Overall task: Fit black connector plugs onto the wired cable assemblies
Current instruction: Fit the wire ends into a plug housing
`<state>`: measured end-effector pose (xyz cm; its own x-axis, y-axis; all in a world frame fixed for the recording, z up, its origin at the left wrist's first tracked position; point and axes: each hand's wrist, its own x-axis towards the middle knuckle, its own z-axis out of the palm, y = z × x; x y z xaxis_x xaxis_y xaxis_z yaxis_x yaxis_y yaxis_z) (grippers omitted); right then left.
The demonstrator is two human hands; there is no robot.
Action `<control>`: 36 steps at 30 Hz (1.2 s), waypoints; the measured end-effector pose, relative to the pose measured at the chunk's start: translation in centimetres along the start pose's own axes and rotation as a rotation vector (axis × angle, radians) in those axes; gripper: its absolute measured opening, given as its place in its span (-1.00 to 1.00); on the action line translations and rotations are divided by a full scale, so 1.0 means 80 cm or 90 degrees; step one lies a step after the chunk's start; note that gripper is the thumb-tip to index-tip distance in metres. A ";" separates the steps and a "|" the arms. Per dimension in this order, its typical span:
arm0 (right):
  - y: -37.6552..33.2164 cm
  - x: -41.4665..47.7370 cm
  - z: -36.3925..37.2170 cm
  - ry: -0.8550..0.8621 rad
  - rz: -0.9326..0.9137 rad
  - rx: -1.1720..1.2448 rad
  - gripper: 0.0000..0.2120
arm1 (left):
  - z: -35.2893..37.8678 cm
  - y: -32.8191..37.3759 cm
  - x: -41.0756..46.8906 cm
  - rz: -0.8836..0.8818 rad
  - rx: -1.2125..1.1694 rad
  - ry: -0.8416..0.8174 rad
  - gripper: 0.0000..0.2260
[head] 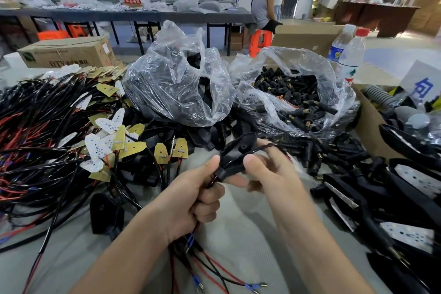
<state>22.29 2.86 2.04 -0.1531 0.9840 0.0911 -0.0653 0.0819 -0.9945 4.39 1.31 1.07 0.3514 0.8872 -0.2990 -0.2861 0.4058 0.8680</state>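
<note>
My left hand (191,196) grips a bundle of red and black wires (210,267) whose blue-sleeved ends hang below my wrist. My right hand (269,169) pinches a flat black housing (235,153) between thumb and fingers; its narrow neck meets the wires at my left thumb. A thin black wire loops over my right fingers. An open clear bag of black connector plugs (296,100) with brass tips stands behind my right hand. More loose plugs (334,150) lie spilled beside it.
A heap of wired assemblies with yellow and white LED boards (107,141) covers the left. A second clear bag of black housings (174,88) stands in the middle. Finished black pieces (391,193) pile at right, near a cardboard box (367,122) and two water bottles (348,52).
</note>
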 end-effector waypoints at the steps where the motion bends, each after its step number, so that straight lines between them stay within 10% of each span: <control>1: -0.001 0.000 -0.001 -0.038 0.018 0.029 -0.83 | -0.001 0.001 -0.001 -0.006 0.012 0.001 -0.48; 6: -0.009 0.000 -0.010 -0.147 0.057 0.178 -0.74 | -0.006 0.008 -0.005 -0.028 0.083 -0.022 -0.42; 17: -0.007 0.011 -0.004 0.029 0.094 0.393 -0.51 | -0.028 0.034 -0.010 0.078 0.117 0.102 -0.71; 27: -0.008 -0.001 0.030 0.037 0.328 0.721 -0.79 | -0.027 0.020 -0.002 0.187 -0.068 0.026 -0.73; 36: -0.002 -0.001 0.028 0.139 0.339 0.658 -0.67 | -0.029 0.021 -0.007 0.245 -0.202 -0.035 -0.71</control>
<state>20.14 2.46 2.32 -0.2377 0.8698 -0.4324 -0.8259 -0.4153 -0.3814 1.65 1.98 1.82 0.2118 0.9761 0.0476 -0.6583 0.1065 0.7452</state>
